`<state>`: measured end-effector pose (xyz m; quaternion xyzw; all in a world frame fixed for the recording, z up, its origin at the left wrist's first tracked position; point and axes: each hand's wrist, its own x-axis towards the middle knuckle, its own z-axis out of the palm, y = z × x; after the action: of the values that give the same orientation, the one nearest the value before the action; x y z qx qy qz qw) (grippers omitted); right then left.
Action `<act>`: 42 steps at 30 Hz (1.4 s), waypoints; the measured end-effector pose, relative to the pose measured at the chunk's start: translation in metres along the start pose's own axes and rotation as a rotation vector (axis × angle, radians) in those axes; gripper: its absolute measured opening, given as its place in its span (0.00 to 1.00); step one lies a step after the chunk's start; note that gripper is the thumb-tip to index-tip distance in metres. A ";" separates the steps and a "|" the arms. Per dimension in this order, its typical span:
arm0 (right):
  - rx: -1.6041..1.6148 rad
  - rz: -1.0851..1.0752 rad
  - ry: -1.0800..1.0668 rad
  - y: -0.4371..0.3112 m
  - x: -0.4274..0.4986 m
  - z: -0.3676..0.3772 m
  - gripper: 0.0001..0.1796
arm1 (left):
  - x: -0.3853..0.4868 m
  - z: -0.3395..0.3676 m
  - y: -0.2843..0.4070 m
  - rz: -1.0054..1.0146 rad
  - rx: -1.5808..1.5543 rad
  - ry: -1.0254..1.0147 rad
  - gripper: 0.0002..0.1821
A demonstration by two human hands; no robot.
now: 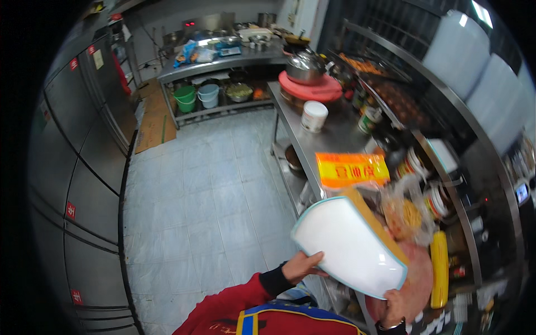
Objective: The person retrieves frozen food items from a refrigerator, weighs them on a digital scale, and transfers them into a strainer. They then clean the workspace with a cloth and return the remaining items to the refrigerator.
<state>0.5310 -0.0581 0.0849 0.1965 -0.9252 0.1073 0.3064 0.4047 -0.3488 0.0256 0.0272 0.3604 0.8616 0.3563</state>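
A large white dish with a pale turquoise rim [351, 243] is held up in front of me, tilted so that its glossy inner face shows. My left hand [303, 266] grips its near left edge, thumb over the rim. At the lower right corner, my right hand [393, 307] holds the rim from beside it. Behind the dish lies a round pinkish board [418, 276] on the steel worktable, partly covered. A yellow-brown strip [374, 226] shows along the dish's far side; I cannot tell whether it belongs to the dish.
An orange-yellow packet [352, 169], a plastic bag of food [406, 213] and a yellow roll [439, 270] lie around the board. Farther along the steel table [335, 140] are a white tub [314, 116] and a metal kettle [305, 67]. Steel refrigerators [92, 176] line the left, beyond the tiled floor [201, 217].
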 end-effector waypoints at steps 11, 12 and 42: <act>0.939 0.155 -0.165 -0.048 0.316 0.291 0.19 | -0.016 -0.209 0.189 0.624 -0.213 0.726 0.27; 0.984 0.134 -0.191 -0.053 0.345 0.311 0.19 | -0.024 -0.222 0.203 0.654 -0.217 0.812 0.27; 1.533 0.568 -0.491 -0.096 1.119 0.994 0.13 | 0.263 -0.741 0.830 0.883 -0.608 0.940 0.22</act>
<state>-0.7719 -0.7944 -0.0109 0.1278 -0.6513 0.7309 -0.1590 -0.5090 -1.0316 -0.0451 -0.3045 0.1752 0.9083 -0.2272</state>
